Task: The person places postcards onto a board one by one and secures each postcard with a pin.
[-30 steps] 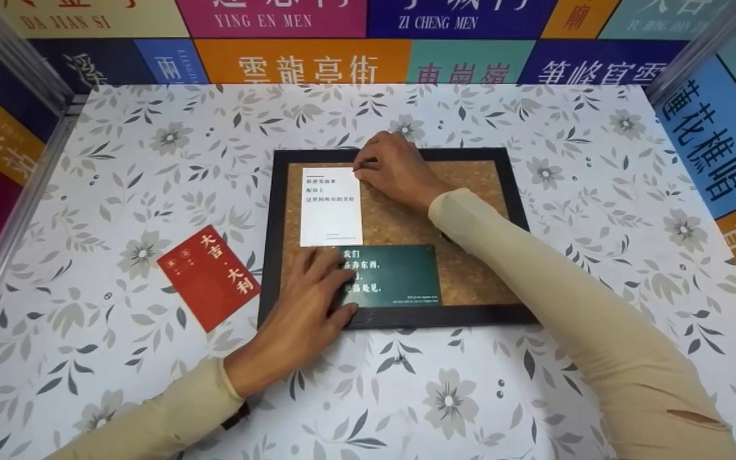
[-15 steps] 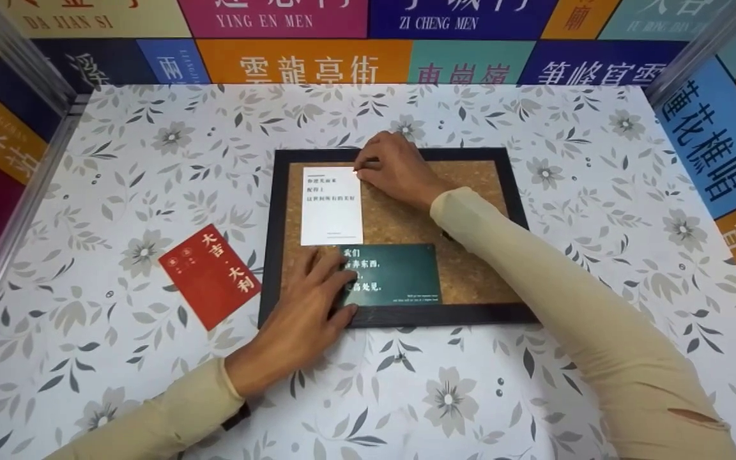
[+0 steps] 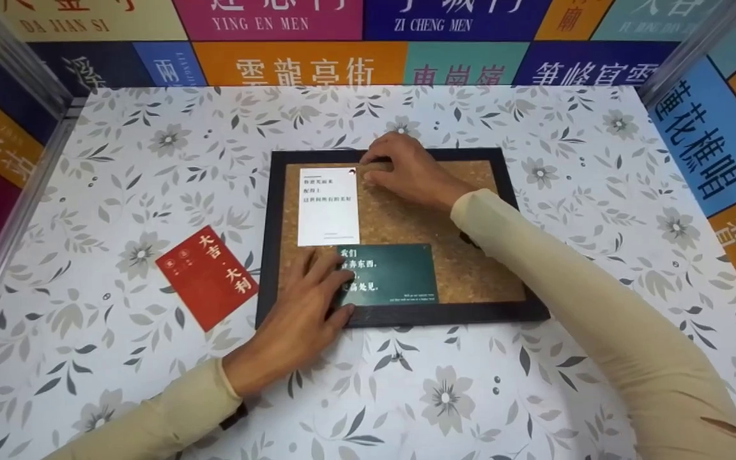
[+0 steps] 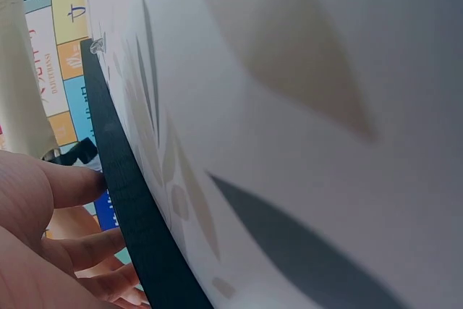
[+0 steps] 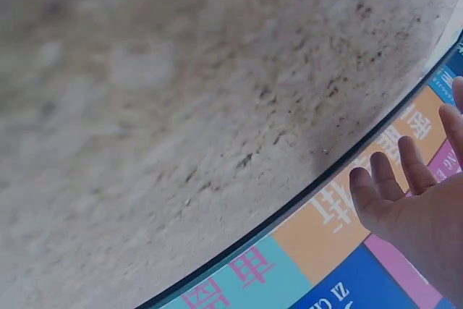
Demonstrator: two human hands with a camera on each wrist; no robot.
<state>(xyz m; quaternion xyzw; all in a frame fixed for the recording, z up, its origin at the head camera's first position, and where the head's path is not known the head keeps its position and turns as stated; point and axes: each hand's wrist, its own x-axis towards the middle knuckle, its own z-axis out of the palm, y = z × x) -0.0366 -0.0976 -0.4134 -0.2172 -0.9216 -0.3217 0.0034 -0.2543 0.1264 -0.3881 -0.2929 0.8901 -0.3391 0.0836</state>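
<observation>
A cork board [image 3: 470, 255] with a black frame lies on the table. On it, at the upper left, is a white card [image 3: 328, 211] with printed characters. A small dark-red pushpin [image 3: 352, 171] sits at that card's upper right corner. Below lies a green card [image 3: 400, 275], its left part hidden by my left hand [image 3: 304, 313]. That hand rests there with fingers spread loosely, its thumb near the lower frame edge. My right hand [image 3: 413, 169] is just right of the pin, thumb and forefinger apart. Nothing shows between them, and the right wrist view also shows loose fingers [image 5: 383, 171].
A red card [image 3: 207, 278] lies on the floral tablecloth [image 3: 151, 370] left of the board. In front of the board is a tiny object [image 3: 397, 358], too small to identify. Panels with large characters [image 3: 304, 64] stand behind the table and at its sides.
My right hand has let go of the pushpin at the white card's corner and moved slightly right, its fingers parting. The left hand has stayed in place.
</observation>
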